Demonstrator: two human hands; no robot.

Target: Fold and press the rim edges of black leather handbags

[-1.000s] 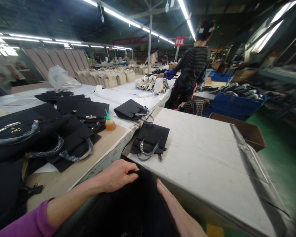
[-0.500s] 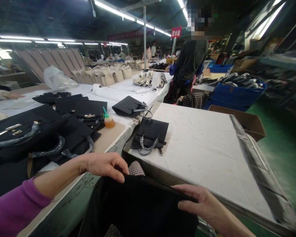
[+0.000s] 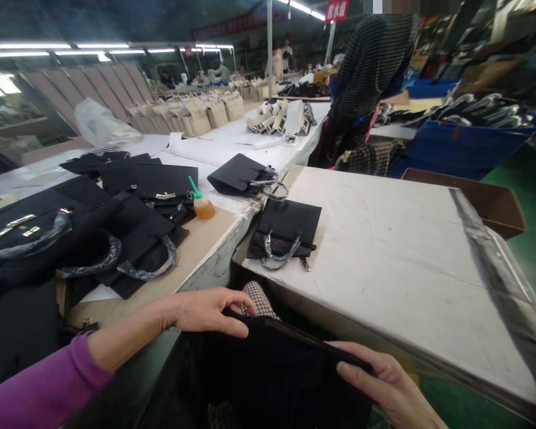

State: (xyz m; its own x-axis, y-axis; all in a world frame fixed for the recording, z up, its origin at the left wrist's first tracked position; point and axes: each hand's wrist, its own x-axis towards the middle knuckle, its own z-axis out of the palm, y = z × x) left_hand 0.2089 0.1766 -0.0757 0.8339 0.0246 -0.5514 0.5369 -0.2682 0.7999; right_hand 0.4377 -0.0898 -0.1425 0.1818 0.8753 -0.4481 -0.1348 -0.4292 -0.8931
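With the left hand [image 3: 212, 313] and right hand [image 3: 379, 378] each pinching the upper edge of the black bag [image 3: 272, 369], low before the white-covered worktop [image 3: 384, 250], gentle, even tension should hold that edge straight and uncreased.

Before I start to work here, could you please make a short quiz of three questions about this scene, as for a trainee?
1. True or false: the left hand and the right hand both hold the open black bag.
2. Where does the bottle with the green nozzle stand?
A) On the floor
B) On the left-hand table
C) Inside the cardboard box
3. Fill in: the left sleeve is coloured ____.

Key: 1 true; 2 B; 3 purple.
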